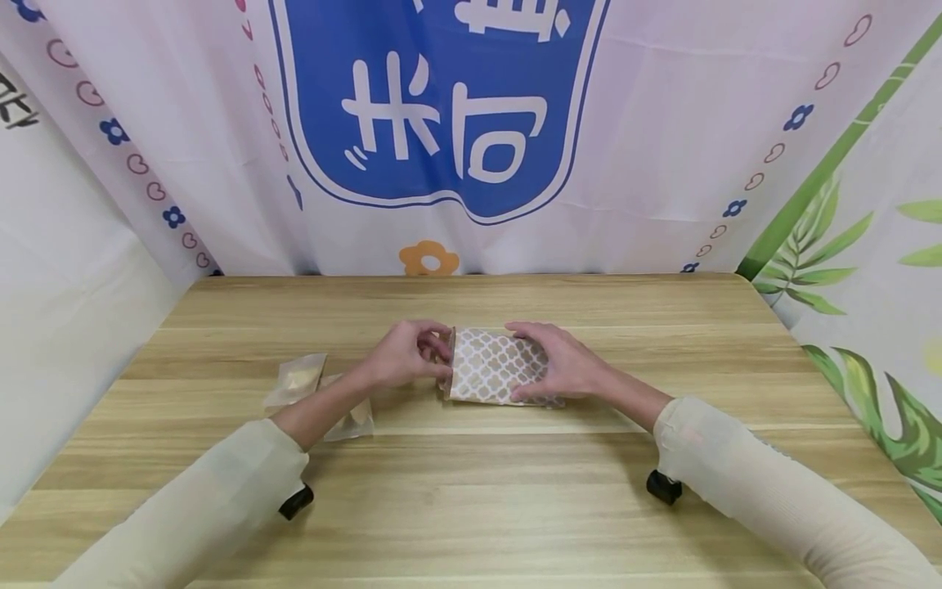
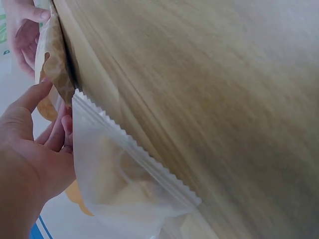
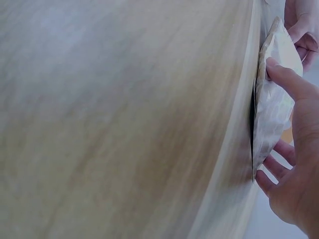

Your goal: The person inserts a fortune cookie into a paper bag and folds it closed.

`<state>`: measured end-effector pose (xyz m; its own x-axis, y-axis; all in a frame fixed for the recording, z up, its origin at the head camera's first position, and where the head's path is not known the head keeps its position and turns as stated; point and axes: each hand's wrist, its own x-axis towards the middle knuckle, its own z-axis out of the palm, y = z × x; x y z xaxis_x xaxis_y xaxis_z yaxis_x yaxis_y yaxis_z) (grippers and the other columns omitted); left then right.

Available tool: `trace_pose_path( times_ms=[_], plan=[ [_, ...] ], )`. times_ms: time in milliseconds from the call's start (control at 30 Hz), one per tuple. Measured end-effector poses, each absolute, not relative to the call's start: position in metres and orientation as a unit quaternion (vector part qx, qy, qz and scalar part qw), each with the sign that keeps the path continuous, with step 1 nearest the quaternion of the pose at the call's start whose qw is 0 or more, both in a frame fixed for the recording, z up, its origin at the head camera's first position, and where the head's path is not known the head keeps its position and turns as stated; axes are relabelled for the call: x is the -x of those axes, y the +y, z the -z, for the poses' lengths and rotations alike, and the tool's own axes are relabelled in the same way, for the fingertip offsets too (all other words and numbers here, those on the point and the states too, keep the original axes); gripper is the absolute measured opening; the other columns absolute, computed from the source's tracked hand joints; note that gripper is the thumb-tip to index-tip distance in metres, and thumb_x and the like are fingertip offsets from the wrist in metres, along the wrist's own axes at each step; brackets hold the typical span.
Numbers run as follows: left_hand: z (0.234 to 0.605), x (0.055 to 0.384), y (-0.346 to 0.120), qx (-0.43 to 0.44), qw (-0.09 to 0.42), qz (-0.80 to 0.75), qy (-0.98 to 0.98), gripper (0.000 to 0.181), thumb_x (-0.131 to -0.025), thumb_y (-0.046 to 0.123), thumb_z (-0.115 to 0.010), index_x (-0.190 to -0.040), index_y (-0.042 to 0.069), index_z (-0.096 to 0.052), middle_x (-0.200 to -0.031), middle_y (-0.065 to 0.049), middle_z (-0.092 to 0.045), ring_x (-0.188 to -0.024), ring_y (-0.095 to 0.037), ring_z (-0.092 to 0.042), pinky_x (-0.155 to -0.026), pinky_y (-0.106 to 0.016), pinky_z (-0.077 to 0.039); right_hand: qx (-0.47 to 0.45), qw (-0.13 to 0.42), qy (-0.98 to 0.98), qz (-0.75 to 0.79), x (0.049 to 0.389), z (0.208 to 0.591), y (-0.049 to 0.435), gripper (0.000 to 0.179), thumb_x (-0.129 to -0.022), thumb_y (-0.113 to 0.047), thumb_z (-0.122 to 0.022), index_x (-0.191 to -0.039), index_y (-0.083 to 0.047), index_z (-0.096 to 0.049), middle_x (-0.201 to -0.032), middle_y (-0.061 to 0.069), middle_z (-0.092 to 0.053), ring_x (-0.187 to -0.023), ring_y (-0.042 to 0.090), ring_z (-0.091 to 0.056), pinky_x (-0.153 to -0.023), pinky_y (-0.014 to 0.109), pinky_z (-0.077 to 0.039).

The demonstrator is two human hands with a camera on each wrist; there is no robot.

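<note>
A flat paper bag (image 1: 482, 368) with a white and tan lattice print lies on the wooden table, its mouth toward the left. My right hand (image 1: 562, 364) grips its right end, thumb on the near edge and fingers at the far edge; the right wrist view shows the bag (image 3: 271, 109) bulging slightly. At the mouth, my left hand (image 1: 408, 356) holds the edge between thumb and curled fingers, some fingertips partly hidden by the bag. Two frosted packets, one farther left (image 1: 298, 380) and one partly under my left forearm (image 1: 356, 419), hold pale yellowish pieces.
The wooden table (image 1: 471, 499) stretches out around the bag. Behind it hangs a printed curtain (image 1: 648, 164) with a blue emblem, meeting the table's far edge. A leaf-patterned cloth (image 1: 846, 270) hangs at the right.
</note>
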<state>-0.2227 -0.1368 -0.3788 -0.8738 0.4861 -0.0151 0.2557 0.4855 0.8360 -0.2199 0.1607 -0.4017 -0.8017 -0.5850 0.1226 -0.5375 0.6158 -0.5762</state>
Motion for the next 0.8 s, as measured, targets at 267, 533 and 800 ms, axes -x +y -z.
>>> trace_pose_path(
  times_ms=[267,533,800],
  plan=[
    [0.3803,0.2219,-0.1379,-0.208,0.145,-0.489,0.835,0.062,-0.081,-0.006,-0.084,-0.135,-0.017,-0.055,-0.093,-0.016,-0.076,-0.082,-0.016,-0.067,-0.072,-0.019,-0.053,0.312,0.04,0.899,0.306,0.2205,0.4022,0.1603,0.105,-0.07,-0.044,-0.095,-0.155,-0.006,-0.045,-0.153,0.015,-0.052,-0.142,0.037,-0.046,-0.119,0.058,-0.033],
    [0.3797,0.2198,-0.1359,-0.224,0.171,-0.496,0.821,0.069,-0.081,-0.011,-0.082,-0.14,-0.02,-0.048,-0.092,-0.019,-0.077,-0.082,-0.017,-0.07,-0.072,-0.02,-0.055,0.315,0.037,0.898,0.305,0.2199,0.401,0.16,0.104,-0.07,-0.044,-0.094,-0.154,-0.005,-0.046,-0.152,0.016,-0.053,-0.142,0.038,-0.046,-0.119,0.058,-0.033],
    [0.3769,0.2178,-0.1419,-0.224,0.166,-0.497,0.822,0.063,-0.082,-0.008,-0.083,-0.137,-0.017,-0.053,-0.095,-0.019,-0.077,-0.087,-0.022,-0.072,-0.076,-0.022,-0.057,0.316,0.037,0.898,0.305,0.2202,0.4017,0.1601,0.104,-0.071,-0.043,-0.094,-0.154,-0.005,-0.046,-0.154,0.016,-0.051,-0.143,0.038,-0.045,-0.119,0.057,-0.033]
  ],
)
